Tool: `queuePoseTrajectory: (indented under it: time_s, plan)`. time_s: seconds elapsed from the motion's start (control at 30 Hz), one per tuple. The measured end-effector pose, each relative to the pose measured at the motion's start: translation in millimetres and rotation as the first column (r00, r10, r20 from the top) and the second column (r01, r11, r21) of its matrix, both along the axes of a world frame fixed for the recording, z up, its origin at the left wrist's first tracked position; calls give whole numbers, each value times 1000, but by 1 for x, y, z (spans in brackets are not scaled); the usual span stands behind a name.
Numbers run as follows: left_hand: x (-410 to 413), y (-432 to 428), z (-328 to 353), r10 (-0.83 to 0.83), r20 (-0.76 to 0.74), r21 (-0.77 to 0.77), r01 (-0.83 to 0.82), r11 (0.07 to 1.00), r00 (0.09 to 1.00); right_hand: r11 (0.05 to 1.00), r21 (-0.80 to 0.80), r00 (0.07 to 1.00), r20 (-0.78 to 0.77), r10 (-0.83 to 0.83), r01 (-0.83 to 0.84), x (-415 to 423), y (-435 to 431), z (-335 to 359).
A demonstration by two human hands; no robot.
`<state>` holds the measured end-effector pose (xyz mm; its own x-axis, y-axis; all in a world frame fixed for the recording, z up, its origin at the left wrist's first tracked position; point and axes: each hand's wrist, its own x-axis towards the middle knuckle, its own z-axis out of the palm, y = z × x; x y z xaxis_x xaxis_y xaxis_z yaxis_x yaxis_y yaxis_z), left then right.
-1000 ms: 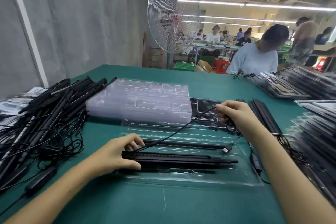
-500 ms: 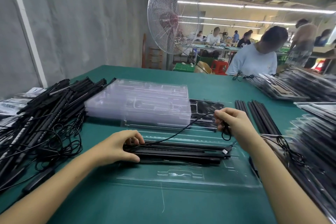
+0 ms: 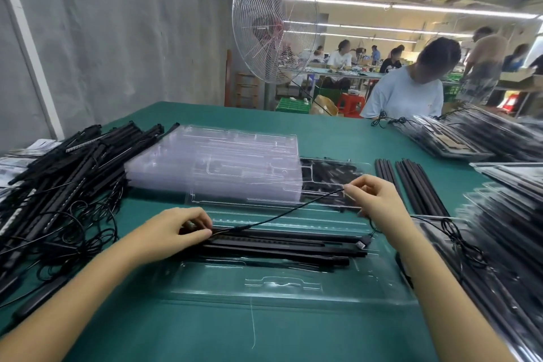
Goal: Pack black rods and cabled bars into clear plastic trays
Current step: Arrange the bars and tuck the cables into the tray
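Cabled bars (image 3: 279, 244) in clear tray (image 3: 282, 288), left hand (image 3: 173, 232) gripping them, right hand (image 3: 379, 200) pinching cable (image 3: 279, 216), leaflet (image 3: 44, 145) print blurred.

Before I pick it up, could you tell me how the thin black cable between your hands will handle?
Probably floppy: the cable runs straight only where the right hand pinches it and the left hand holds the cabled bar; past the right hand it droops to its plug. Likely light, being so thin.

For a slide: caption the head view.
Left hand holds black bars in a clear tray; right hand pinches the cable.
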<state>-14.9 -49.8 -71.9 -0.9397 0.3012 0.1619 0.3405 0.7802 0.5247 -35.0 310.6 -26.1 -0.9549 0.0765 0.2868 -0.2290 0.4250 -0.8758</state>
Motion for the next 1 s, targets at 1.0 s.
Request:
queuePoseTrajectory:
  time_s: [1.0]
  plan:
    - [0,6,-6,-10,-35,-93,6,996,999,684,727,966,215,-142,-61,-7,15,-16]
